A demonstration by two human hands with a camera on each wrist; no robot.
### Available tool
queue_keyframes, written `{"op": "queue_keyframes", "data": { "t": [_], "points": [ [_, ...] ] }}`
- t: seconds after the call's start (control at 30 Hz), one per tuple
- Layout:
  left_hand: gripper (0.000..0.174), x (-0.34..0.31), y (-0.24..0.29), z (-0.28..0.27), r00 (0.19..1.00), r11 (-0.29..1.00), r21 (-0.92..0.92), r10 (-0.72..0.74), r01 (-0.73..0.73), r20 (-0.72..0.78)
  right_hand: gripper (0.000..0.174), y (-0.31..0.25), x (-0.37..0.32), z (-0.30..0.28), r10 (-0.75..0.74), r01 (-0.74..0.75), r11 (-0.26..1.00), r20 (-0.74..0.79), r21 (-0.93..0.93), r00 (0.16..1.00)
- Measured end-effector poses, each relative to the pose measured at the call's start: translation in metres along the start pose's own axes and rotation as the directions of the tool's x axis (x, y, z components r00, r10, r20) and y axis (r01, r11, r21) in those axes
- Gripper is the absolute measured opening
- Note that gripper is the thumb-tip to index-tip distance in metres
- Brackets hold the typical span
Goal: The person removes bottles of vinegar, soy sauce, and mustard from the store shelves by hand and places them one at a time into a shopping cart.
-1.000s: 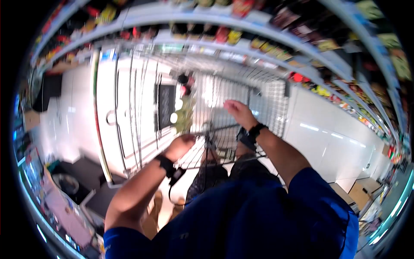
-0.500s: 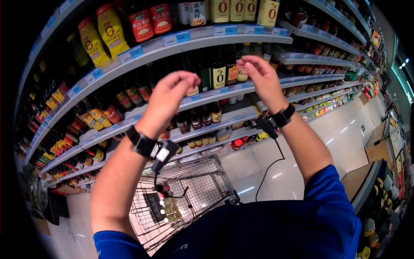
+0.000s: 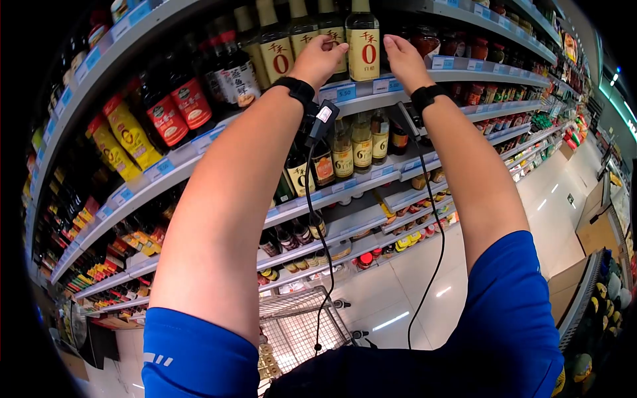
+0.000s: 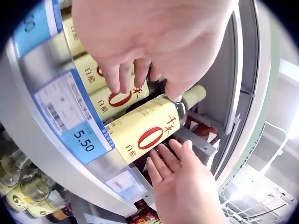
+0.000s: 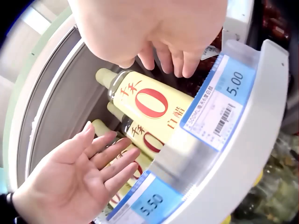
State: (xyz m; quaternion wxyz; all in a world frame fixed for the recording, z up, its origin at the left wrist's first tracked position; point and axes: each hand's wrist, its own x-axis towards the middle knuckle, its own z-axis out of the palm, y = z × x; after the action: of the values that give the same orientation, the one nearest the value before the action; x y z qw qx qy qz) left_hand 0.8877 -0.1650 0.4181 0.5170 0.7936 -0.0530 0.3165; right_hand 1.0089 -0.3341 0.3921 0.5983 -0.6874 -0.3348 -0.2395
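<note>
We reach up on both sides of a yellow-labelled bottle [image 3: 363,56]

By the head view's clock, we see yellow packs [image 3: 131,136] near ten o'clock, then red-labelled bottles [image 3: 191,104] beside them. From the left sleeve [image 3: 199,351] at seven, our left arm stretches long past a shopping cart [image 3: 302,322] at six. The left hand [image 3: 320,61] is at twelve, palm inward, its fingers spread in the right wrist view; we cannot tell whether its thumb touches the bottle's neck. The bottle stands between our two hands, just past twelve, at the front of the shelf [image 3: 361,104]. At one, our right hand [image 3: 407,63] faces it palm inward, fingers fairly straight and pinching nothing, its arm slanting up from the right sleeve [image 3: 509,292] at four. Jars [image 3: 479,50] line the shelf between one and two.
</note>
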Motion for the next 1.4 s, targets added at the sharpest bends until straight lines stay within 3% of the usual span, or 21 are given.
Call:
{"op": "queue_keyframes", "data": {
  "t": [0.13, 0.2, 0.33, 0.4, 0.53, 0.6, 0.67, 0.77, 0.8, 0.87, 0.9, 0.93, 1.0, 1.1, 1.13, 1.2, 1.23, 1.27, 1.33, 1.37, 1.4],
  "points": [
    [0.060, 0.024, -0.013, 0.023, 0.999, 0.998, 0.056, -0.034, 0.033, 0.014, 0.043, 0.024, 0.021, 0.013, 0.042, -0.052, 0.983, 0.061, 0.177, 0.997],
    [0.065, 0.028, -0.013, 0.028, 0.999, 0.998, 0.052, -0.039, 0.039, 0.013, 0.045, 0.033, 0.029, 0.018, 0.050, -0.110, 0.934, 0.181, 0.339, 0.982],
    [0.066, 0.040, -0.028, 0.033, 0.997, 0.997, 0.000, -0.072, 0.072, 0.037, 0.040, 0.019, 0.021, 0.007, 0.017, -0.146, 0.917, 0.330, 0.371, 0.944],
    [0.060, 0.037, -0.023, 0.034, 0.997, 0.997, -0.037, -0.069, 0.071, 0.040, 0.041, 0.021, 0.023, 0.004, 0.010, -0.110, 0.947, 0.315, 0.303, 0.949],
    [0.050, 0.024, -0.015, 0.035, 0.996, 0.982, -0.186, 0.045, -0.031, 0.072, 0.042, 0.011, 0.006, -0.005, -0.079, -0.095, 0.881, 0.342, 0.463, 0.936],
    [0.054, 0.019, -0.014, 0.035, 0.974, 0.969, -0.146, 0.212, -0.199, 0.081, 0.045, 0.011, -0.001, -0.007, -0.094, -0.073, 0.839, 0.276, 0.540, 0.956],
    [0.057, 0.014, -0.009, 0.035, 0.968, 0.965, -0.139, 0.234, -0.221, 0.085, 0.049, 0.006, -0.010, -0.012, -0.100, -0.097, 0.799, 0.290, 0.594, 0.952],
    [0.051, 0.001, 0.004, 0.033, 0.913, 0.915, -0.091, 0.401, -0.394, 0.077, 0.047, -0.010, -0.017, -0.015, -0.218, 0.020, 0.783, 0.244, 0.622, 0.945],
    [0.051, -0.006, 0.011, 0.030, 0.918, 0.919, -0.090, 0.390, -0.383, 0.073, 0.047, -0.022, -0.021, -0.018, -0.277, 0.089, 0.779, 0.215, 0.620, 0.936],
    [0.048, -0.019, 0.025, 0.018, 0.824, 0.821, 0.070, 0.565, -0.567, 0.053, 0.047, -0.045, -0.031, -0.023, -0.380, 0.191, 0.754, 0.180, 0.628, 0.907],
    [0.051, -0.033, 0.037, 0.008, 0.847, 0.842, 0.097, 0.528, -0.531, 0.055, 0.044, -0.048, -0.035, -0.025, -0.336, 0.140, 0.744, 0.186, 0.653, 0.923],
    [0.055, -0.062, 0.063, 0.000, 0.828, 0.825, 0.095, 0.560, -0.556, -0.018, 0.060, -0.090, -0.059, -0.024, -0.450, 0.184, 0.680, 0.206, 0.709, 0.869],
    [0.052, -0.111, 0.088, -0.023, 0.820, 0.814, 0.159, 0.571, -0.559, -0.039, 0.058, -0.108, -0.081, -0.014, -0.519, 0.205, 0.625, 0.205, 0.753, 0.830],
    [0.047, -0.185, 0.103, -0.065, 0.908, 0.816, 0.427, 0.417, -0.389, 0.030, 0.053, -0.135, -0.142, 0.006, -0.453, 0.057, 0.679, 0.357, 0.732, 0.816],
    [0.045, -0.211, 0.099, -0.077, 0.896, 0.849, 0.300, 0.442, -0.435, 0.048, 0.048, -0.142, -0.166, 0.023, -0.421, -0.019, 0.617, 0.350, 0.787, 0.837],
    [0.047, -0.268, 0.097, -0.107, 0.983, 0.971, 0.157, 0.182, -0.183, 0.024, 0.040, -0.119, -0.201, 0.044, -0.315, -0.159, 0.708, 0.509, 0.688, 0.801],
    [0.045, -0.307, 0.108, -0.115, 0.988, 0.904, 0.410, 0.149, -0.120, -0.037, 0.038, -0.139, -0.235, 0.064, -0.268, -0.254, 0.670, 0.547, 0.697, 0.793],
    [0.056, -0.323, 0.065, -0.127, 0.996, 0.958, 0.281, 0.075, -0.056, -0.056, 0.038, -0.148, -0.259, 0.078, -0.367, -0.128, 0.771, 0.600, 0.624, 0.711],
    [0.061, -0.384, 0.059, -0.147, 0.972, 0.892, 0.405, -0.129, 0.201, -0.197, 0.049, -0.155, -0.312, 0.110, -0.388, -0.195, 0.758, 0.671, 0.622, 0.631],
    [0.060, -0.416, 0.043, -0.155, 0.964, 0.871, 0.460, -0.055, 0.174, -0.261, 0.050, -0.151, -0.342, 0.131, -0.386, -0.267, 0.737, 0.711, 0.621, 0.588],
    [0.063, -0.445, 0.036, -0.161, 0.945, 0.842, 0.472, -0.123, 0.262, -0.305, 0.052, -0.151, -0.366, 0.149, -0.387, -0.332, 0.714, 0.742, 0.617, 0.547]
  ]
}}
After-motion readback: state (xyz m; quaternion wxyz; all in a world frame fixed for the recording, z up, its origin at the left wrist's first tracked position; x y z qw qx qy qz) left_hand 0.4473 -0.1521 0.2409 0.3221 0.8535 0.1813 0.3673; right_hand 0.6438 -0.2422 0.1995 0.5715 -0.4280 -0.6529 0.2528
